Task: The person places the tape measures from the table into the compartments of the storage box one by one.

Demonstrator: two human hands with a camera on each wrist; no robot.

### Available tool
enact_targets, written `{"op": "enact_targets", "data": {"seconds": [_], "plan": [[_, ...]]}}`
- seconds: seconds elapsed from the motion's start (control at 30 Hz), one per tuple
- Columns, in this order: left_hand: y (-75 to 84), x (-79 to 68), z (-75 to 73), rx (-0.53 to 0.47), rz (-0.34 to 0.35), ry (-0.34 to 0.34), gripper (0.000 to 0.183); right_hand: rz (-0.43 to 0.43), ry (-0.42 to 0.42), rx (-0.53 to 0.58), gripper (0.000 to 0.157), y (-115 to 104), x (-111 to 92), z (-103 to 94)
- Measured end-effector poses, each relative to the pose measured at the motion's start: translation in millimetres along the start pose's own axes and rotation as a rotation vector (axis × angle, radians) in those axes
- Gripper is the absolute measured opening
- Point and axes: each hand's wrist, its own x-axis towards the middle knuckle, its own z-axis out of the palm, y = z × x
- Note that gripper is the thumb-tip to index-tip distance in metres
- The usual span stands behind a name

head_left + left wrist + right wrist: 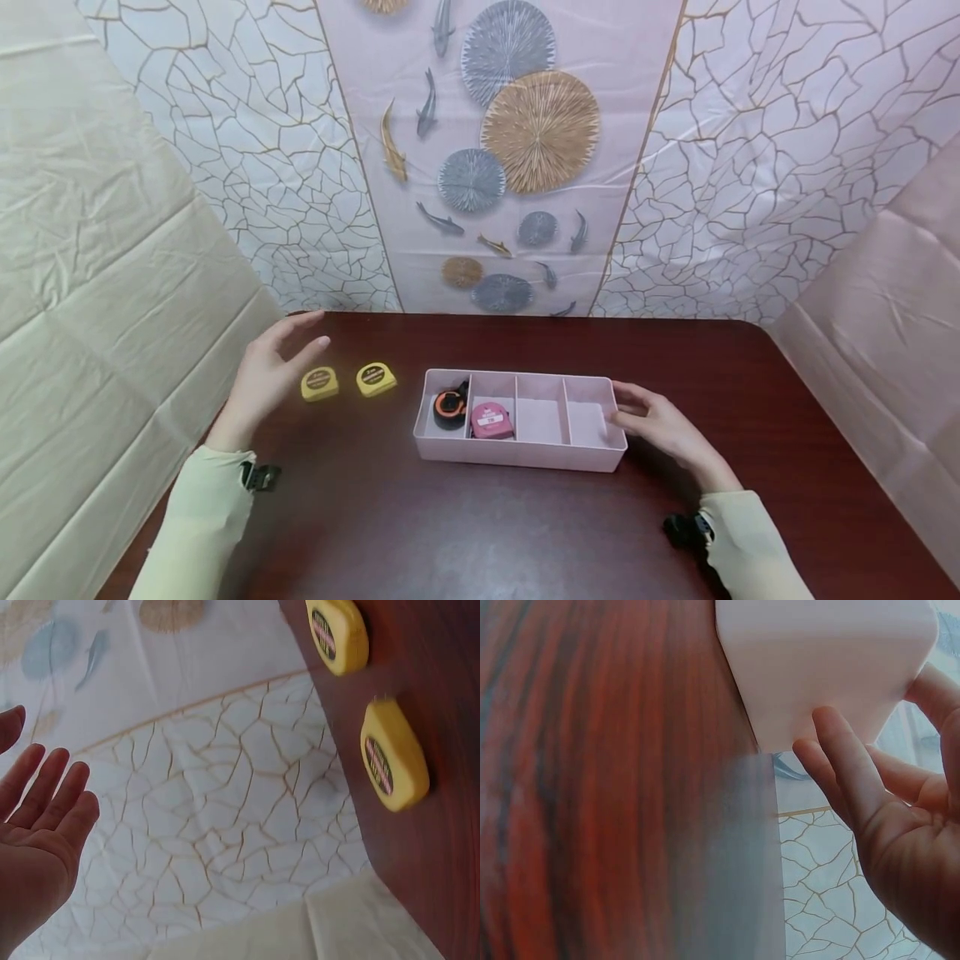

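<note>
My left hand [262,379] hovers to the left, fingers apart, holding nothing. Just right of it, two yellow tape measures lie on the table: a nearer one [320,384] and one farther right [376,379]. Both also show in the left wrist view, away from the hand [37,847]. My right hand [663,425] grips the right end of a pale pink divided box [517,452], thumb at the rim and fingers against the end wall [825,675]. In its leftmost compartment sits a black and orange tape measure [450,408]; a pink tape measure [492,421] sits in the second.
The dark reddish table [465,533] ends at a back edge against a patterned cloth [502,250]. Pale cloth walls stand at the left [112,275] and right [885,317]. A black band with a device [261,477] is on the left wrist, another [686,531] on the right.
</note>
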Motion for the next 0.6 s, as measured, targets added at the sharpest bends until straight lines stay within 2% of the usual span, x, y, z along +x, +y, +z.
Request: {"op": "enact_targets", "data": {"seconds": [0.23,0.37,0.6], "plan": [[-1.9,-2.2,-17.3,-0.023,-0.001,0.053,0.047,-0.014,-0.007,-0.010,0.066,-3.6,-0.2,1.7],[-3.5,-0.7,-23.9,-0.081,0.000,0.067,0.048,-0.023,-0.007,-0.001,0.066,-4.3,-0.6,0.8],[-10.1,0.9,-30.5,-0.068,-0.051,0.089,0.052,-0.034,-0.008,0.005,0.066,-2.3,-0.3,-0.6]]}}
